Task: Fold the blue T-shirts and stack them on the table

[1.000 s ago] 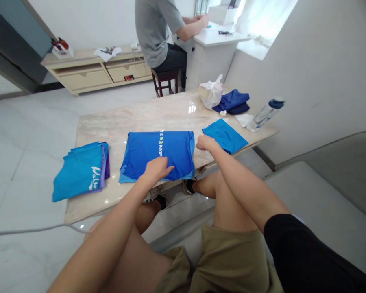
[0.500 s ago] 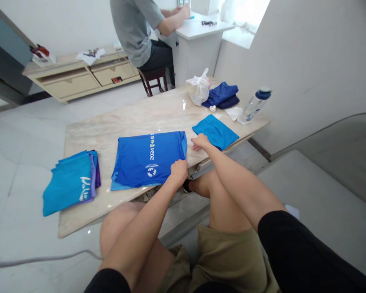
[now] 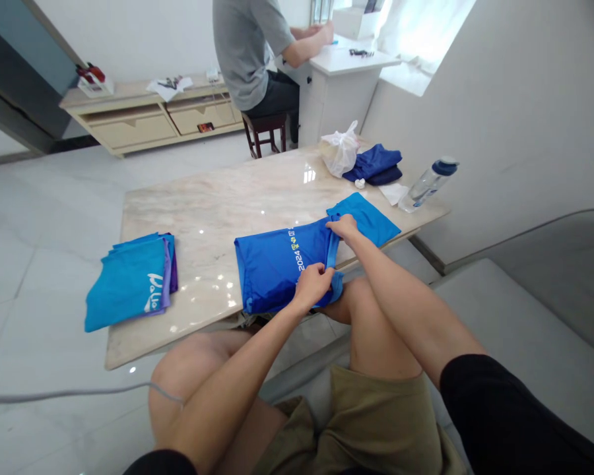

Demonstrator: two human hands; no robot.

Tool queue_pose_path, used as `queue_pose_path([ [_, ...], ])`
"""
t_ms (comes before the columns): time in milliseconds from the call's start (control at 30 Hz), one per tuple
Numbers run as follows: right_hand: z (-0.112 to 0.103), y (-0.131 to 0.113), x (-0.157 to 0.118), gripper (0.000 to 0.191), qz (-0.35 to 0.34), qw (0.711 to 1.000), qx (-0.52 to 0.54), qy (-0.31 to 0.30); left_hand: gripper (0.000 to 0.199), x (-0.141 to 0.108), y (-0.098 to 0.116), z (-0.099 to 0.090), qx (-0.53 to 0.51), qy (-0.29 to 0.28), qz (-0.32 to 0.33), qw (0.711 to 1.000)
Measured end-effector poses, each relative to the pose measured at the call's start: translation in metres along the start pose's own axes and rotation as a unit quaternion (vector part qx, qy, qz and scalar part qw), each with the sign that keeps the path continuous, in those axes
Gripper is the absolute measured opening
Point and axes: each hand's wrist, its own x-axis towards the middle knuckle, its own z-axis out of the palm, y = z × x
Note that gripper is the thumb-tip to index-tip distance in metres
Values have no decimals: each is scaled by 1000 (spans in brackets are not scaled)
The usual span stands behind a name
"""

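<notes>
A folded blue shirt (image 3: pixel 267 264) with white and yellow print lies on the marble-topped table (image 3: pixel 202 198), its near right part hanging over the front edge. A lighter blue band shows along its right end. My left hand (image 3: pixel 314 285) is closed on the shirt's near right part. At the far right corner, my right hand (image 3: pixel 344 226) pinches the cloth. Just beyond that hand is a folded lighter blue garment (image 3: pixel 369 218). Farther left, a stack of folded garments (image 3: pixel 129 284), teal on top with purple ones beneath, sits at the table's left end.
A white plastic bag (image 3: pixel 340 150), dark blue cloth (image 3: pixel 376 163), white tissue (image 3: pixel 394 192) and water bottle (image 3: pixel 429 185) occupy the far right end. Beyond, a person (image 3: pixel 247 59) sits on a stool at a white desk (image 3: pixel 356 63). A grey cable (image 3: pixel 79 396) runs at lower left.
The shirt has been drawn rightward and turned, and its right end is now gathered with the lighter band showing. My right hand has come onto its far corner. The view has shifted slightly.
</notes>
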Motion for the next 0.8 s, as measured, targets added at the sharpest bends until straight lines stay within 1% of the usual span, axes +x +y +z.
queue_pose_path([
  [67,1,-19,-9,29,-57,997,-29,39,27,-7,-9,-12,-29,7,-14,999],
  [133,8,-43,-23,31,-117,989,-64,71,26,-15,-22,-28,-46,18,-13,999],
  [167,13,-55,-30,33,-141,984,-79,77,26,-20,-30,-37,-54,25,-10,998],
  [233,28,-78,-45,36,-182,975,-107,67,25,-29,-51,-55,-75,36,-11,996],
  [333,54,-108,-66,37,-227,963,-138,35,23,-40,-88,-80,-102,56,-41,992],
  [433,77,-127,-83,37,-254,955,-152,12,22,-48,-120,-96,-115,80,-65,988],
  [500,88,-134,-91,36,-270,950,-159,1,22,-50,-134,-102,-129,87,-71,985],
  [567,96,-140,-99,33,-278,947,-159,-10,20,-51,-141,-106,-134,84,-77,984],
  [633,102,-144,-106,28,-278,949,-143,-33,18,-51,-143,-109,-114,77,-92,986],
  [700,105,-148,-111,21,-278,950,-108,-93,18,-51,-140,-115,-62,68,-114,989],
  [733,106,-150,-113,21,-277,948,-83,-129,19,-52,-138,-119,-23,66,-126,990],
  [767,106,-151,-113,25,-277,946,-57,-161,21,-52,-135,-123,22,66,-139,988],
  [800,105,-152,-112,29,-277,943,-36,-180,24,-53,-132,-128,68,66,-152,984],
])
